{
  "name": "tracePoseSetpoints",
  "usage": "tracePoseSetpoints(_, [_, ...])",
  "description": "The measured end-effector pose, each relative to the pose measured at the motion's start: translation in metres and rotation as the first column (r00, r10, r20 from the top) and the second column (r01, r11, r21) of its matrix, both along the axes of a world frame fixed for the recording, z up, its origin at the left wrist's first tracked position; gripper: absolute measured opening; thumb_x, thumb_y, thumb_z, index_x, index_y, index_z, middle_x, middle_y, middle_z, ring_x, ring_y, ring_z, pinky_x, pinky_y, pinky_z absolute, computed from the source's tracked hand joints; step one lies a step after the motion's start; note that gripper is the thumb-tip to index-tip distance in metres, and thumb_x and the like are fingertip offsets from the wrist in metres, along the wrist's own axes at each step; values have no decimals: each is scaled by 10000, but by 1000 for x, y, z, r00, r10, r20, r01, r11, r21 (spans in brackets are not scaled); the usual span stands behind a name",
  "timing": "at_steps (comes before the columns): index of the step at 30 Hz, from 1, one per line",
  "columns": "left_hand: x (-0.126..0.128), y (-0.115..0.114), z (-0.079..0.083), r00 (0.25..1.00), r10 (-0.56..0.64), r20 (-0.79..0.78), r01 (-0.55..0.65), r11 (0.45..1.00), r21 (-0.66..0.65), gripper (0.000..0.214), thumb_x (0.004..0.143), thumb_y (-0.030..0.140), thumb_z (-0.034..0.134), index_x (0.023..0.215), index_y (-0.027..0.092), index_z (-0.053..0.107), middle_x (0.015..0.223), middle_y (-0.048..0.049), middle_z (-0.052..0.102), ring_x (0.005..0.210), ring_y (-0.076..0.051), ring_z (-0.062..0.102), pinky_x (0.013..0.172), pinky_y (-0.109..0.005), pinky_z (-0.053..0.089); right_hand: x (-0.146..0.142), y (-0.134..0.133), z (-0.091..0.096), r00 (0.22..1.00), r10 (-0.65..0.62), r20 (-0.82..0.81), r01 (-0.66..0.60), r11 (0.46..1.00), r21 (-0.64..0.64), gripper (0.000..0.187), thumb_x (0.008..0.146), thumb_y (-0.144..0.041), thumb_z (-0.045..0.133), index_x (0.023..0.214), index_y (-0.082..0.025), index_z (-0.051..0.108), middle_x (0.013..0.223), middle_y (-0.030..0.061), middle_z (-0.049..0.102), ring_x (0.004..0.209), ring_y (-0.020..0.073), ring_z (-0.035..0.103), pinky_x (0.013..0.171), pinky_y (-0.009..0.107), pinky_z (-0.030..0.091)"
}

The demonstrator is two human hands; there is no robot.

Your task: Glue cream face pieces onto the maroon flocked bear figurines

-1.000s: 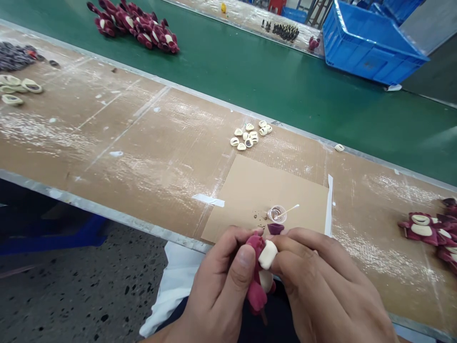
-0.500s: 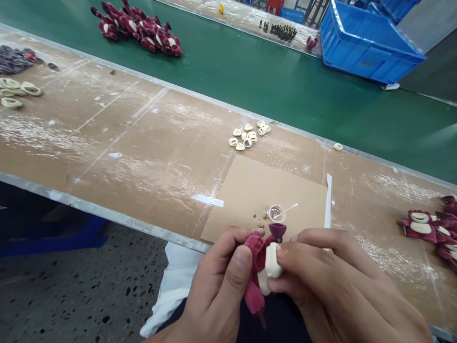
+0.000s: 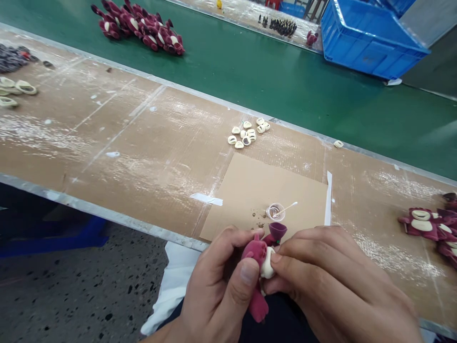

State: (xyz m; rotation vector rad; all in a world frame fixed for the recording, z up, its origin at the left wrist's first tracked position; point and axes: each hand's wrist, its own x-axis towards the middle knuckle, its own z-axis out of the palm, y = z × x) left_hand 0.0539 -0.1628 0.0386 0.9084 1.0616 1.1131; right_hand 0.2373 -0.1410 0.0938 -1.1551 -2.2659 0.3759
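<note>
A person seated at a cardboard-covered workbench (image 3: 143, 143) holds a magenta soft-plastic bear figure (image 3: 254, 251) over the lap, just short of the bench's near edge. The left hand (image 3: 217, 286) is closed around the figure, fingers curled behind it and the thumb laid across its front. The right hand (image 3: 332, 286) comes in from the right, its thumb and forefinger pinched shut on a cream oval face piece (image 3: 267, 267) that is pressed against the figure's front. The figure's long axis runs away from the person: head up toward the bench, one leg hanging down below the left thumb. The cream piece therefore lies on the figure's right flank, touching the right fingertips and just beside the left thumb. A small purple cup-shaped part (image 3: 277, 231) shows just above the fingers; whether it belongs to the figure cannot be told. Just beyond the hands, on a tan cardboard sheet (image 3: 250, 186), stands a small clear plastic cup (image 3: 275, 211) with a thin white stick (image 3: 290, 206) leaning out of it. Farther off lie a cluster of loose cream pieces (image 3: 248, 133) and, to the right, a heap of finished magenta bears (image 3: 424, 224). A green conveyor belt (image 3: 285, 81) runs behind.
</note>
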Motion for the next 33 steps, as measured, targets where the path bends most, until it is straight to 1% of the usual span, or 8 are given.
tracePoseSetpoints(3, [2,2,0,1000,-21,21,21,1000,5,250,1028,463,609,1146,291,747,839,-7,649,611,-127,607,567,-237,516,-2,2,-1,1000,-13,-2,13,1000,-14,201,1018,-106,611,887,-197,733,910,10,768,840,146,721,767,294,552])
tracePoseSetpoints(8, [2,9,2,994,-104,-18,104,995,0,218,1052,441,579,1145,305,723,738,32,653,549,-102,615,564,-207,506,-3,3,-10,999,14,-31,-17,996,-86,246,1028,-81,542,831,-189,642,855,19,710,783,145,641,722,292,516])
tracePoseSetpoints(15, [2,9,3,992,-113,-60,115,993,16,189,1056,438,584,1110,315,716,675,71,609,509,-73,591,573,-195,481,-6,2,-10,999,40,-5,-40,994,-98,262,1019,-51,511,806,-192,566,790,27,672,745,155,606,731,303,520])
tracePoseSetpoints(21, [6,7,-2,987,-103,127,119,985,-124,237,1045,484,581,1130,309,716,609,54,617,537,-121,595,592,-233,529,-4,1,-14,1000,27,-12,-28,995,-96,241,999,-35,523,816,-179,585,781,30,668,738,152,597,710,293,529])
tracePoseSetpoints(25, [4,8,0,991,-118,58,123,989,-86,235,1050,470,576,1134,307,723,588,49,624,538,-133,613,594,-240,529,-2,2,-9,998,59,21,-55,988,-146,268,1018,-60,495,816,-178,626,789,40,667,751,170,602,730,319,524])
tracePoseSetpoints(28, [2,9,1,995,-97,37,100,993,-65,241,1051,457,581,1142,296,736,725,23,707,621,-125,662,629,-218,551,-1,2,-5,998,47,45,-39,986,-164,271,1040,-94,483,851,-185,654,843,35,681,795,166,614,794,310,536])
tracePoseSetpoints(30, [2,9,2,995,-87,42,89,995,-55,249,1053,463,578,1140,290,735,783,25,722,588,-98,651,582,-192,534,-1,1,-4,999,3,46,3,992,-130,233,1043,-113,501,913,-193,676,968,40,703,893,148,647,879,270,542])
tracePoseSetpoints(33, [1,10,2,994,-93,62,97,993,-63,253,1059,477,561,1147,296,714,682,52,670,520,-82,599,531,-171,508,-2,-3,-5,999,-34,-16,33,995,-91,134,1012,-104,576,1029,-191,676,1143,33,712,1054,108,672,1001,177,514])
